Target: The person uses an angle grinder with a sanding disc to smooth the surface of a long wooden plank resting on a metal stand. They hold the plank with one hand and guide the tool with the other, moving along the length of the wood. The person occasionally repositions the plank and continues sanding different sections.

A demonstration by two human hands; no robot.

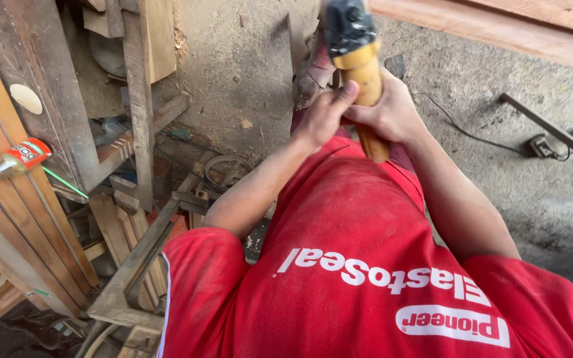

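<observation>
From my seat I look straight down the front of a dusty red shirt to both hands, which meet just above the chest on one power tool. It has a yellow body and a black head, stands nearly upright and leans slightly, with the black head at the top edge of the view and the yellow grip running down between the hands. My right hand is wrapped tight round the middle of the yellow grip, fingers curled fully about it, and the lower end of the grip sticks out below the fist. My left hand presses against the same grip from the other side, thumb laid up along the yellow casing, so it too is closed on the tool rather than spread. Both forearms slope in from the shoulders to that one point. Behind the tool lies a grey, gritty concrete floor, with a thin black cord trailing across it to a small plug beside a dark metal bar. On the left stand wooden planks and a rough wooden frame, with a red glue tube poking out from the planks and scraps of timber heaped near the floor.
</observation>
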